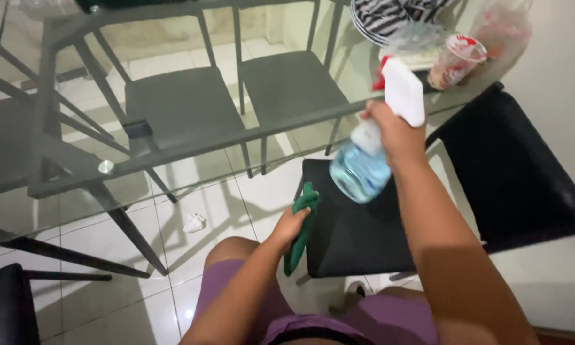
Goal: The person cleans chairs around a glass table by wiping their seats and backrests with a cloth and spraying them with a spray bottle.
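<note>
I've got the right hand (389, 131) wrapped round a spray bottle (364, 163), nozzle tilted far-right over the glass counter (172, 128), while the left hand (290, 225), lower and nearer, clutches a green cloth (303, 223) hanging lengthwise downward.

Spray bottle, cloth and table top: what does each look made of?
Spray bottle in the right hand: clear bluish plastic, glossy, with an opaque white trigger head. Cloth in the left hand: soft green fabric, hanging in limp folds. Table top: glass; chairs and floor show through it.
</note>
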